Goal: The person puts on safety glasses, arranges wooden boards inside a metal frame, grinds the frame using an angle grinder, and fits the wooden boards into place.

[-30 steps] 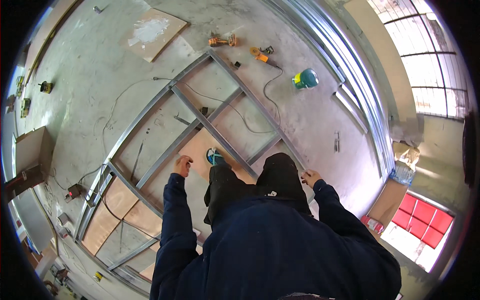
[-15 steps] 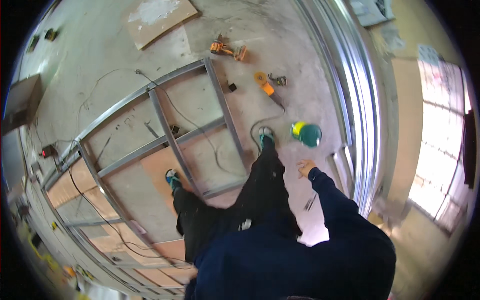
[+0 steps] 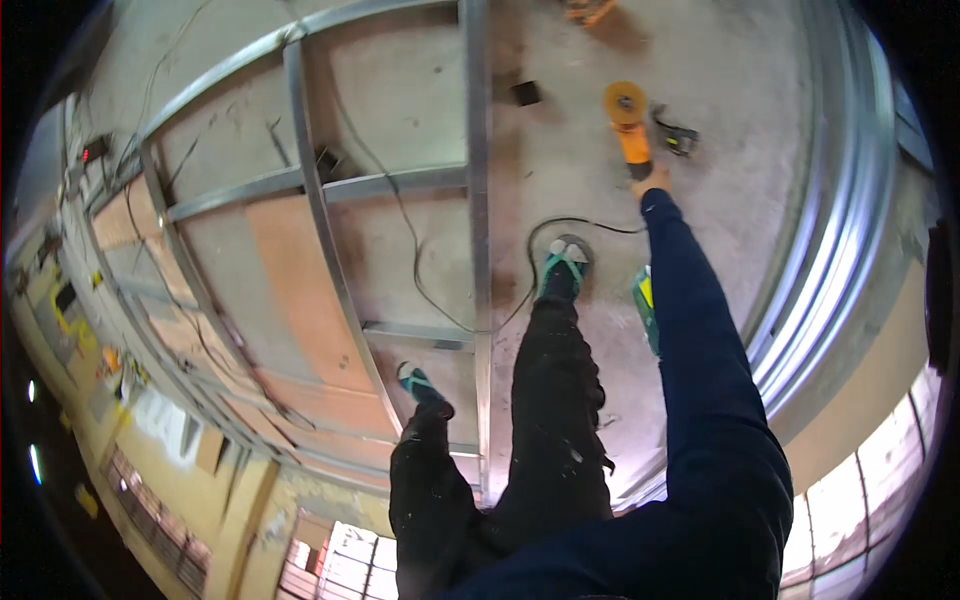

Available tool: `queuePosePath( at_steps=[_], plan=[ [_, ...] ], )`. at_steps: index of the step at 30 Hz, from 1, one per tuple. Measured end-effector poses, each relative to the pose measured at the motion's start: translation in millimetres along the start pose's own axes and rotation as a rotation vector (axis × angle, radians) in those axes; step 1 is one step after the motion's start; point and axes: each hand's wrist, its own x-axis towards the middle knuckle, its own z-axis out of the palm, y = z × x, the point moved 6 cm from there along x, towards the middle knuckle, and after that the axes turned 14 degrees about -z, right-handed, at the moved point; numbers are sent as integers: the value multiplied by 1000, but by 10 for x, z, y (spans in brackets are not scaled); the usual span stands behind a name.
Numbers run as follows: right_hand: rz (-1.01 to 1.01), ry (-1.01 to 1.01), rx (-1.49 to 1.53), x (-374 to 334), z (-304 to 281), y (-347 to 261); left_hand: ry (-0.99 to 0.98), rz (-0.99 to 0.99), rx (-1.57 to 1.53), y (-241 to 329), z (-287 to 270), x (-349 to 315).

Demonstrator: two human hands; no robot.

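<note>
My right hand is at the dark rear grip of an orange angle grinder, its fingers apparently closed around it. The grinder's round yellow-orange disc points away from me. A black cord curves across the floor toward the grip. Just right of the grinder lies a small dark tool with a loop. Partly covered by my right sleeve is a green and yellow container. My left hand is out of view.
A welded-looking metal frame lies on the floor at left, with tan boards among its bars. Long shiny metal profiles run along the right. An orange power tool is at the top edge. A small black block sits beside the frame.
My right hand has reached forward from beside the green container to the grinder's grip. My feet have shifted, and the view has moved closer to the grinder.
</note>
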Motion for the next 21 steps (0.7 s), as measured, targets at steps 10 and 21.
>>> queuePosePath(
  at_steps=[10, 21],
  plan=[
    [-42, 4, 10, 127, 413, -471, -191, -212, -185, -1202, 1400, -411],
    [-137, -106, 895, -2605, -217, -2441, -349, 70, -571, -1910, 3325, 144]
  ],
)
